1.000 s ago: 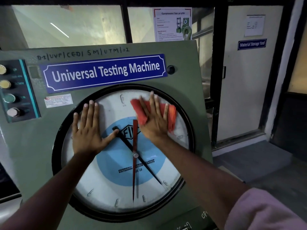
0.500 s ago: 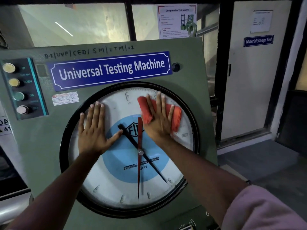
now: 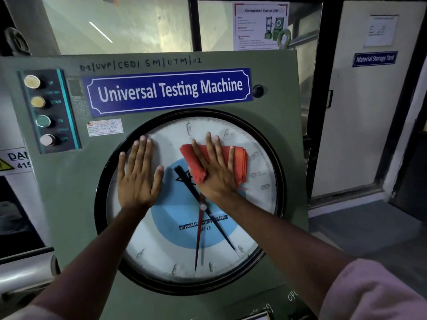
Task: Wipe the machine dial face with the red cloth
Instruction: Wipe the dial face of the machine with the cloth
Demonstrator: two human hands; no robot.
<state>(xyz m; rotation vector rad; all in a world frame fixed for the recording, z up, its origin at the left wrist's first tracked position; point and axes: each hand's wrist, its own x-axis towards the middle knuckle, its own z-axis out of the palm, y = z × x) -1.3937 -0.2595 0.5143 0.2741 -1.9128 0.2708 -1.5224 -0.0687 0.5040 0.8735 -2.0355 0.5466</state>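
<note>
Firmly flat, right hand (image 3: 216,175) presses folded red cloth (image 3: 233,161) against round white-and-blue glass dial face (image 3: 161,250); fingers spread open, no pinch, palm pinning cloth. Cloth sits on dial's upper right, above centre pivot. Left hand (image 3: 137,179) open, empty, palm flat on dial's upper left. Red pointer (image 3: 198,241) hangs below pivot; black pointer (image 3: 221,232) slants across it. Blue "Universal Testing Machine" nameplate (image 3: 168,92) above dial; four-button control strip (image 3: 46,112) at dial's upper left on green metal cabinet (image 3: 69,192).

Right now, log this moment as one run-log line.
step: wiping | right hand: flat, pressing red cloth on dial face, upper area | left hand: open, flat on glass | lower dial: uncovered
</note>
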